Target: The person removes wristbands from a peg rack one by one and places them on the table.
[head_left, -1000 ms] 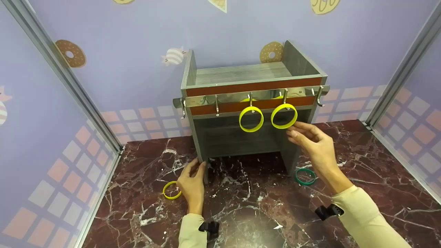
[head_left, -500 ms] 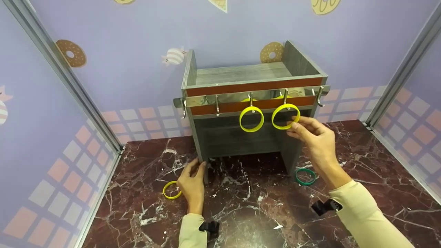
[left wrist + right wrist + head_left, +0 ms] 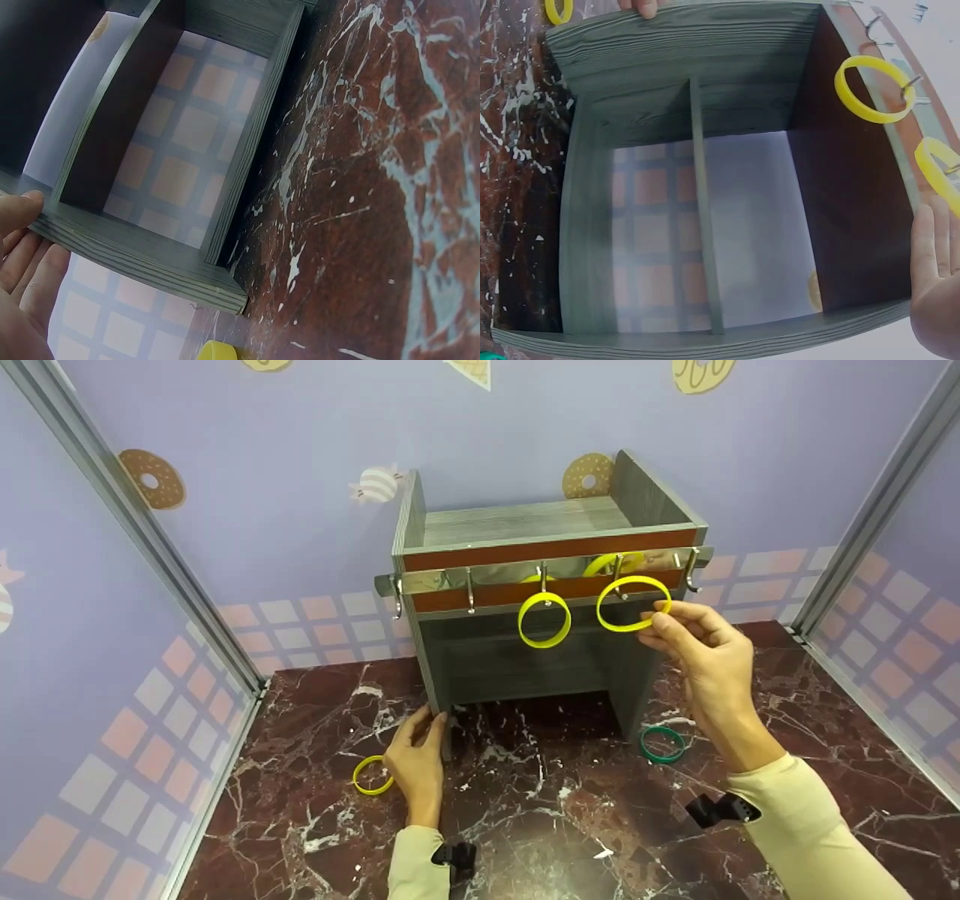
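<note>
My right hand [image 3: 709,667] pinches the right edge of a yellow ring [image 3: 634,631] between thumb and fingers. This ring is tilted, and the tip of a metal hook [image 3: 619,566] shows inside its outline; whether they touch I cannot tell. Another yellow ring [image 3: 545,645] hangs on the hook to its left. My left hand [image 3: 417,757] grips the front edge of the left side panel of a grey wooden shelf [image 3: 517,517], low down near the tabletop. In the left wrist view, the thumb and fingers lie on opposite sides of that panel [image 3: 142,262].
A metal hook rail [image 3: 499,575] crosses the shelf's front, with hooks jutting out. Beside my left hand, a yellow ring [image 3: 360,786] lies on the marbled table [image 3: 525,847]. A green ring [image 3: 651,758] lies by the shelf's right foot. Patterned walls surround the table.
My right hand has closed on the right yellow ring's edge and drawn it right and slightly up, tilting it. The left hand stays on the panel, and the other ring keeps hanging.
</note>
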### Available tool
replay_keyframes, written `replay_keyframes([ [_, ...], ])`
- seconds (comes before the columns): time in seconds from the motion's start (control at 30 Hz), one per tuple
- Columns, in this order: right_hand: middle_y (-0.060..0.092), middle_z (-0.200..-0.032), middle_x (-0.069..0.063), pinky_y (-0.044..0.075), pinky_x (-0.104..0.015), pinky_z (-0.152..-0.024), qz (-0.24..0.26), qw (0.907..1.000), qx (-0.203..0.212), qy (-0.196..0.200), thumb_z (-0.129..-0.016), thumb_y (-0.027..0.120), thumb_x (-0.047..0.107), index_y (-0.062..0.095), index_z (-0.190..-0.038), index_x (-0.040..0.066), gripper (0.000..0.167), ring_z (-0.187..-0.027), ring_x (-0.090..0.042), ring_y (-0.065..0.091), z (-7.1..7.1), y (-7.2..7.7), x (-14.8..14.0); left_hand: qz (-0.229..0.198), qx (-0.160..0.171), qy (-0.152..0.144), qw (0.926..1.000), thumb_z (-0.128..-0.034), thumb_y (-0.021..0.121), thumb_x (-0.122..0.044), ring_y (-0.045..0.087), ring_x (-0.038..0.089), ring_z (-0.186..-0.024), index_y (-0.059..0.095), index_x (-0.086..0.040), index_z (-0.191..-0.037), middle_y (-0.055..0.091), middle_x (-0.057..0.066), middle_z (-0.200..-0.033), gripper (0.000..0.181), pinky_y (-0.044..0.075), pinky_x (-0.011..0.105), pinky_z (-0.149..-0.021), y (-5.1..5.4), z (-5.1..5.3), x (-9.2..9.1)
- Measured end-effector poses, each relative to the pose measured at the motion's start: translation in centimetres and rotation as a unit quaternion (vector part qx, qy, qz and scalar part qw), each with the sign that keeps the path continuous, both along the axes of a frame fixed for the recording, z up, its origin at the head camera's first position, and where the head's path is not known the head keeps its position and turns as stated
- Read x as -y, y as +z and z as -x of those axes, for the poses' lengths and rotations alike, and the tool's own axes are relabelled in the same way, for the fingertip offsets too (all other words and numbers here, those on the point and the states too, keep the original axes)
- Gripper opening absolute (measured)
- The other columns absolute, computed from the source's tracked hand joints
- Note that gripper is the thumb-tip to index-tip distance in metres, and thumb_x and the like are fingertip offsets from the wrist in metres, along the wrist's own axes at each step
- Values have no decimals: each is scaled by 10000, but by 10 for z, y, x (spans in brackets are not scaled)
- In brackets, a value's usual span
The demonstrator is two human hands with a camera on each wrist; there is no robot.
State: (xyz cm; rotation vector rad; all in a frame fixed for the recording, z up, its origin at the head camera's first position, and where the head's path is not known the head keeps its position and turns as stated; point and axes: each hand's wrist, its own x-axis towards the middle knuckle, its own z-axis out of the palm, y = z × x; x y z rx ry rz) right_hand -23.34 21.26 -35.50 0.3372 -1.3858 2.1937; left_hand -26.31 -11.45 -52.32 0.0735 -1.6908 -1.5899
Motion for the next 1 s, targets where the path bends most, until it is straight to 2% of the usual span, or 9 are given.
replay_keyframes([
  [0.27, 748, -1001, -276, 648, -384, -814, 152, 9998, -111, 50, -954, 716, -127, 684, -1101, -192, 164, -815, -289, 770, -12, 8, -4, 25, 29, 86, 10000, -828, 891, 43, 774, 377, -873, 807, 53, -1044, 780, 208, -976, 232, 638, 269, -748, 0, 1, -1],
  [0.53, 740, -987, -296, 652, -379, -788, 331, 9988, -317, 169, -954, 684, -165, 670, -1092, -219, 149, -808, -306, 772, -24, 9, -13, -65, 3, 10, 10000, -836, 897, 14, 772, 359, -878, 818, 31, -1045, 785, 180, -969, 225, 631, 250, -760, 0, 0, 0],
  [0.83, 741, -978, -284, 651, -392, -787, 405, 9991, -125, -21, -953, 677, -174, 668, -1090, -224, 146, -842, -309, 769, -31, -4, -25, -88, 39, 73, 9999, -829, 891, 39, 772, 376, -885, 811, 50, -1043, 782, 197, -972, 228, 628, 239, -763, -1, 1, 0],
  [1.0, 751, -988, -263, 646, -398, -805, 277, 9994, 117, -186, -958, 682, -163, 682, -1090, -199, 137, -866, -296, 774, -34, -15, -33, -68, 46, 84, 9999, -821, 885, 66, 766, 407, -907, 804, 67, -1043, 774, 226, -989, 236, 654, 366, -782, 0, 1, -2],
])
